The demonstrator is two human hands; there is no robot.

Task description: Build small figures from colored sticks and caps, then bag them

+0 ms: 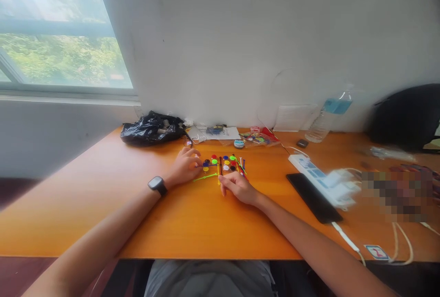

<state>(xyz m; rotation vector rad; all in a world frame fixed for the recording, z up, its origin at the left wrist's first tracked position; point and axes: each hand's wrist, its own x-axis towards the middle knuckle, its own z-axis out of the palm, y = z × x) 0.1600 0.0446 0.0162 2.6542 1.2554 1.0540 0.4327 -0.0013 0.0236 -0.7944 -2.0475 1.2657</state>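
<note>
My left hand (184, 165), a dark-strapped watch on its wrist, is at the left of a cluster of small coloured pieces. Its thumb and forefinger are closed at the left end of a thin blue plastic stick (210, 165). My right hand (239, 187) is pinched at a thin yellow plastic stick (218, 180), in front of the cluster. Between the hands a lime-green stick (206, 177) lies on the table. Behind them are round discs, among them a red disc (213, 156) and a white disc (226, 167). A black stick (220, 162) stretches among the discs.
On the wooden table (144, 228), a black plastic bag (151, 128) sits at the back left. A bag of coloured pieces (256, 138) and a small round tin (239, 143) are behind the cluster. To the right are a phone (313, 197), a power strip (311, 171) and a water bottle (325, 118).
</note>
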